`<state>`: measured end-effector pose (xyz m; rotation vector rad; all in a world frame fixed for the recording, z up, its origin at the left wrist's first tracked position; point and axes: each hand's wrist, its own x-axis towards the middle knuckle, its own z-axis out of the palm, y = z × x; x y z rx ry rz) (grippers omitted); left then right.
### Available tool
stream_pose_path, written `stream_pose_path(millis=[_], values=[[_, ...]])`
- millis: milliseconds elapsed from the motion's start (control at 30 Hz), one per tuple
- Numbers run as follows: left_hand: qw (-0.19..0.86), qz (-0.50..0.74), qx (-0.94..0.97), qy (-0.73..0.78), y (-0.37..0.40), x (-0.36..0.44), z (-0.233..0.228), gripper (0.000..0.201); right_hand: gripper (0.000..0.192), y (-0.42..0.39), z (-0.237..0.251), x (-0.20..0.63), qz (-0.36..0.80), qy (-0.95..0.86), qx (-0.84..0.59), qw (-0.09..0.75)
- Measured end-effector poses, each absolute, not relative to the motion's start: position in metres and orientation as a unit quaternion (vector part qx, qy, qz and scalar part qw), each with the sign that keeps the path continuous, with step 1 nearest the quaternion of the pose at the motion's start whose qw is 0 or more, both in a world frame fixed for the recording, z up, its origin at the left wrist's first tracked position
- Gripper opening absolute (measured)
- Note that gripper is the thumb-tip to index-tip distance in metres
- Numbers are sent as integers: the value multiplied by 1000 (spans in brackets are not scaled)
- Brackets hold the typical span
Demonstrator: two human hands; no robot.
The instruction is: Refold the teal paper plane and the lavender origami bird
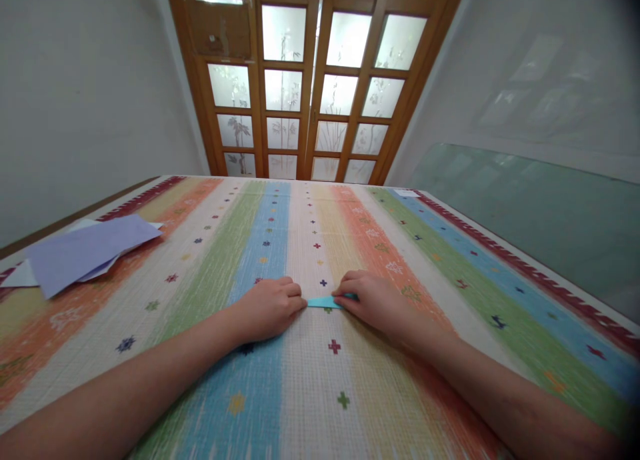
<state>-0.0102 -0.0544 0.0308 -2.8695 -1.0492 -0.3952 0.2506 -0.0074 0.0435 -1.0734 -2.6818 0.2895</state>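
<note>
**Both hands pinned on a small blue paper strip, mid-mat**

Folded blue paper strip (324, 302) lies flat on the striped mat (320, 393), roughly centre, on the pale band between the blue and orange stripes.

Left hand (270, 308): knuckles up, fingers curled under, fingertips at the strip's left end. Looks like touching/pressing, not lifting. Grip itself is hidden under the fingers, so I can't tell if it's pinching the paper or just holding it down.

Right hand (373, 299): palm down, fingers bent, covering the strip's right end. Paper runs under the fingertips; pressed flat there. Can't tell how much of the strip is under the hand.

Only the short span between the two hands is visible. Both forearms rest low over the mat.

Elsewhere: loose stack of lavender paper sheets (87, 252) at the far left edge of the mat, well apart from the hands. Wooden door with frosted glass panes (310, 87) behind the mat's far end. Green glass sheet (540, 213) leaning on the wall to the right.
</note>
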Motion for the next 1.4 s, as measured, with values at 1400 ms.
stream_pose_path(millis=[1400], values=[[-456,-485,-631,-398,-35,-17,30,49,36,-28,45,182,791,-528,-290,106]])
